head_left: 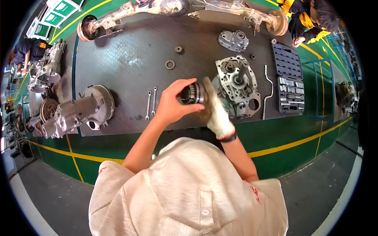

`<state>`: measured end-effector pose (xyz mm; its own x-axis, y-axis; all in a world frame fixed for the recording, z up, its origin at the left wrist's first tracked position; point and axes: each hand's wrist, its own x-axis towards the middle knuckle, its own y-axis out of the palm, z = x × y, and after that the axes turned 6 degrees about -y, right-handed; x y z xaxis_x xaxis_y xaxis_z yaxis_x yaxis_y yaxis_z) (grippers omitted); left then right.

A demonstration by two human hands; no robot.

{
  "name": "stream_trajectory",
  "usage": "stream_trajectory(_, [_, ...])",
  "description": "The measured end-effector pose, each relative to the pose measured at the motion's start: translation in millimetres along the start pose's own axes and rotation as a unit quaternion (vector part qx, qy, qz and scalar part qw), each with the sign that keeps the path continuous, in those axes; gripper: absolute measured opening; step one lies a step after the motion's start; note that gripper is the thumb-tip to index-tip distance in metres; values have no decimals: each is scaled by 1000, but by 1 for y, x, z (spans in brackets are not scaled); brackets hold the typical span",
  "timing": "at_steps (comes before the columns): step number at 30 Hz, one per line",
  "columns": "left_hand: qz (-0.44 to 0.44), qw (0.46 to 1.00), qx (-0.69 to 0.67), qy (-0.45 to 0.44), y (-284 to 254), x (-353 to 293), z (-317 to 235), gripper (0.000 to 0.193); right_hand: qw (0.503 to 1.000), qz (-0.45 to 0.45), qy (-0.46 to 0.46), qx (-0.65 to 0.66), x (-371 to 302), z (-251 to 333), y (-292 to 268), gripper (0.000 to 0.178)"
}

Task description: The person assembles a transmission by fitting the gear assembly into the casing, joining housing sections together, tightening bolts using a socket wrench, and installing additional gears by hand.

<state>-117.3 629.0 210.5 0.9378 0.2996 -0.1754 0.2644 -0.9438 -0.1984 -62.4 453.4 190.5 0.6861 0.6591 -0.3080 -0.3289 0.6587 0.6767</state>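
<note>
My bare left hand (172, 103) is wrapped round a dark toothed gear assembly (191, 93) with bright rings, held above the near part of the table. Its thumb and fingers grip it from the left. My right hand (218, 116), in a dirty white knit glove, is just right of the gear, smeared by motion. Whether its fingers touch the gear or hold anything cannot be made out. Close on the right stands an opened gearbox housing (236, 80) with a shaft upright in it. Two spanners (151, 104) lie left of my left hand.
Beyond lie two loose gears (170, 64), a housing cover (234, 41) and a long axle (169, 8). Right are a bent bar (269, 90) and a socket set case (291, 94). A gearbox (78, 112) sits left. Other people work at both sides.
</note>
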Motion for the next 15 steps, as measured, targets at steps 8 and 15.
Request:
stream_trajectory(8, [-34, 935, 165, 311, 3, -29, -70, 75, 996, 4, -70, -58, -22, 49, 47, 54])
stream_trajectory(15, [-53, 943, 150, 292, 10, -37, -81, 57, 997, 37, -39, -59, -35, 71, 42, 62])
